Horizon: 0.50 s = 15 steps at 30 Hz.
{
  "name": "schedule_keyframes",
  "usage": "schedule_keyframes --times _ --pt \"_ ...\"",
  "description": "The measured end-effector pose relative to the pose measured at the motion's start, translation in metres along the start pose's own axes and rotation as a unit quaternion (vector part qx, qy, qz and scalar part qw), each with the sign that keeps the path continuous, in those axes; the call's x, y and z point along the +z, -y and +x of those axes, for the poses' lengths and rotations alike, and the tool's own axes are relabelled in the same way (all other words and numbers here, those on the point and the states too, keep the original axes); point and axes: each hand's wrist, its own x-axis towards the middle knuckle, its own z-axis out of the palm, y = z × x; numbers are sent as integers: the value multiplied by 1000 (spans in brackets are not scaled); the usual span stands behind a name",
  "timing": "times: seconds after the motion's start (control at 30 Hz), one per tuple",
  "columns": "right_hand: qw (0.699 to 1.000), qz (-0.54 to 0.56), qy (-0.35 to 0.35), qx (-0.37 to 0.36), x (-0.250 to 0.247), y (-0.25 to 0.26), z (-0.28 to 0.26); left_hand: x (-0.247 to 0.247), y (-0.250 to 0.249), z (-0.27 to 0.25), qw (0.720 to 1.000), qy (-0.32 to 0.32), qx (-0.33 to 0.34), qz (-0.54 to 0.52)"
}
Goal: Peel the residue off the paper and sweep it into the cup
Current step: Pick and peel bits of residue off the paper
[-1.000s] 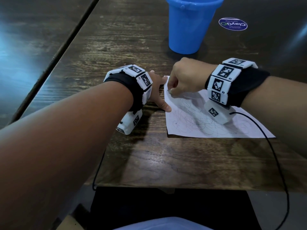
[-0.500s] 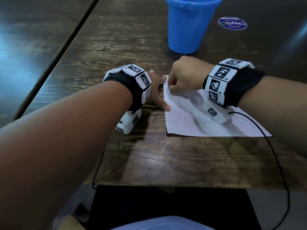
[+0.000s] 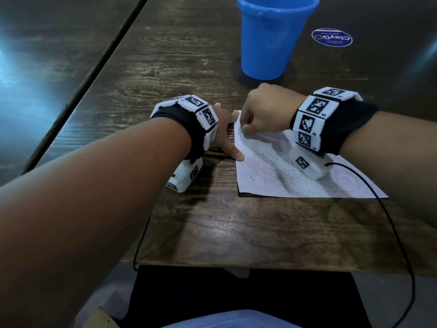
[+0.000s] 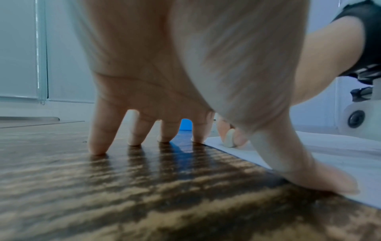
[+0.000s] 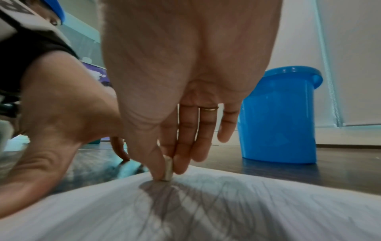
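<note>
A white paper (image 3: 272, 166) covered in scribbles lies flat on the dark wooden table. My right hand (image 3: 264, 110) pinches a small pale piece (image 5: 168, 169) between thumb and fingers and presses its tip onto the paper (image 5: 226, 212) near the far left corner. My left hand (image 3: 224, 129) stands beside the paper's left edge, fingers (image 4: 97, 138) straight and spread on the wood, thumb (image 4: 321, 179) pressing the paper's edge. The small pale piece (image 4: 228, 138) shows past the left fingers. A blue cup (image 3: 272, 36) stands upright just beyond both hands, also visible in the right wrist view (image 5: 278, 117).
A round sticker (image 3: 331, 37) lies on the table right of the cup. A black cable (image 3: 390, 221) runs from the right wrist over the table's near edge (image 3: 236, 266). A seam (image 3: 82, 79) splits the tabletop at the left.
The right hand has shifted a little along the paper's far left corner with the pale piece still pinched. The left hand and the paper stay put.
</note>
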Motion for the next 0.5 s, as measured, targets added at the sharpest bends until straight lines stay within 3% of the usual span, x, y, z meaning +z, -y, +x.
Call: schedule_keyframes --times 0.1,0.33,0.5 --pt "1000 12 -19 5 1 -2 5 0 1 0 1000 8 -5 -3" --pt "996 -5 39 -82 5 5 -12 1 5 3 1000 8 9 -20" --pt "998 -35 -39 -34 8 -6 0 1 1 0 1000 2 2 -4"
